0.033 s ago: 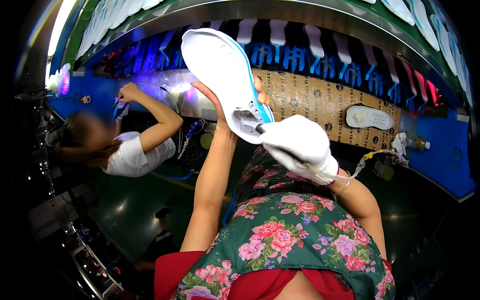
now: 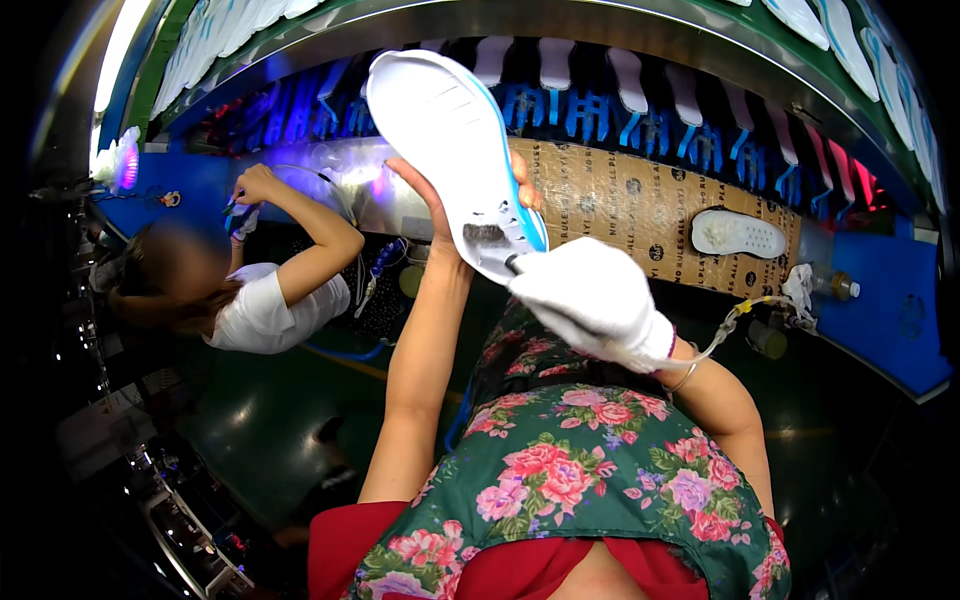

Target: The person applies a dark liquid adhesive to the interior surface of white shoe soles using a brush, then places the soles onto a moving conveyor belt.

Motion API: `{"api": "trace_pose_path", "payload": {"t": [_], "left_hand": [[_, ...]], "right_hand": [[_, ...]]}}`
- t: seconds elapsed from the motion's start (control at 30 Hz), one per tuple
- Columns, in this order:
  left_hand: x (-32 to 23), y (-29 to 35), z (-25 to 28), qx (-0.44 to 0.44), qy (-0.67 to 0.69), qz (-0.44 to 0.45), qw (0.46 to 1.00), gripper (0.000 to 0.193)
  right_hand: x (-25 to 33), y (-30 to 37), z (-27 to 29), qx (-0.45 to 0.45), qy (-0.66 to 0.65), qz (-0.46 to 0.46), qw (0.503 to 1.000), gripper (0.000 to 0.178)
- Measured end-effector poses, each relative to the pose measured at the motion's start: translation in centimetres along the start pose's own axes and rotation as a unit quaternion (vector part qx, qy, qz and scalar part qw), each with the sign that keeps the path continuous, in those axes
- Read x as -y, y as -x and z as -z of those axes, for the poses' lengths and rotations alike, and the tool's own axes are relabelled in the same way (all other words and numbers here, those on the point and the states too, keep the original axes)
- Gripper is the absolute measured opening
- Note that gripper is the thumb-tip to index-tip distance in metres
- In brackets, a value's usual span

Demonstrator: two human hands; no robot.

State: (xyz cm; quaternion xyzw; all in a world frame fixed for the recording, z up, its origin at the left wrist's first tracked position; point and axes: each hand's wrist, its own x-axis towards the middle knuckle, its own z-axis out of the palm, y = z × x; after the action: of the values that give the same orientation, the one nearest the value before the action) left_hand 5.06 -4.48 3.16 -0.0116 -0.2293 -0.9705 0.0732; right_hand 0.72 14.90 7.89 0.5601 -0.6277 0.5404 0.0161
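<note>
Sole: white shoe sole [image 2: 450, 130] with a blue edge, held up in the air in front of the person, above the near edge of the workbench [image 2: 900, 330].
Long axis: runs from upper left to lower right; the lower right end points at the gloved hand.
Left hand: bare left hand [image 2: 450, 215] clamped on the sole from behind, fingers wrapped round its lower part.
Right hand: right hand [image 2: 590, 300] in a white glove, closed on a small brush [image 2: 488, 236] whose bristles touch the lower right end of the sole.
Nearer hand: both are at the lower end; the left carries the sole, the right meets it from below right.
Bench: cardboard sheet [image 2: 620, 205] with a second white sole [image 2: 738, 232] lying flat, well apart to the right.
Neighbour: another person [image 2: 265, 300] works at the left end of the bench.
</note>
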Motion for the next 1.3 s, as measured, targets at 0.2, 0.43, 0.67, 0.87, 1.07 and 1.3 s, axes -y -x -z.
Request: {"api": "trace_pose_path", "payload": {"t": [0.2, 0.43, 0.67, 0.87, 1.07, 1.3], "left_hand": [[-1.1, -0.4, 0.7, 0.001, -0.021, 0.08, 0.997, 0.112], [-1.7, -2.0, 0.1, 0.012, -0.034, 0.209, 0.977, 0.108], [-1.4, -2.9, 0.1, -0.021, -0.212, 0.273, 0.938, 0.1], [-1.9, -4.2, 0.2, 0.002, -0.436, 0.335, 0.835, 0.087], [-2.5, -5.7, -3.4, 0.024, -0.551, 0.486, 0.678, 0.1], [-1.8, -6.3, -1.2, 0.1, -0.601, 0.507, 0.609, 0.114]], "right_hand": [[1.0, -0.7, 1.1, 0.038, -0.159, -0.091, 0.982, 0.021], [1.1, 0.0, 0.3, 0.066, -0.039, -0.013, 0.997, 0.026], [0.4, -0.8, 0.9, 0.071, -0.004, -0.015, 0.997, 0.027], [0.6, -0.8, 0.9, 0.123, -0.146, -0.081, 0.978, 0.023], [-0.6, 0.0, 0.3, 0.084, -0.07, -0.042, 0.993, 0.034], [-0.8, -0.9, 1.0, 0.139, -0.094, -0.156, 0.973, 0.021]]}}
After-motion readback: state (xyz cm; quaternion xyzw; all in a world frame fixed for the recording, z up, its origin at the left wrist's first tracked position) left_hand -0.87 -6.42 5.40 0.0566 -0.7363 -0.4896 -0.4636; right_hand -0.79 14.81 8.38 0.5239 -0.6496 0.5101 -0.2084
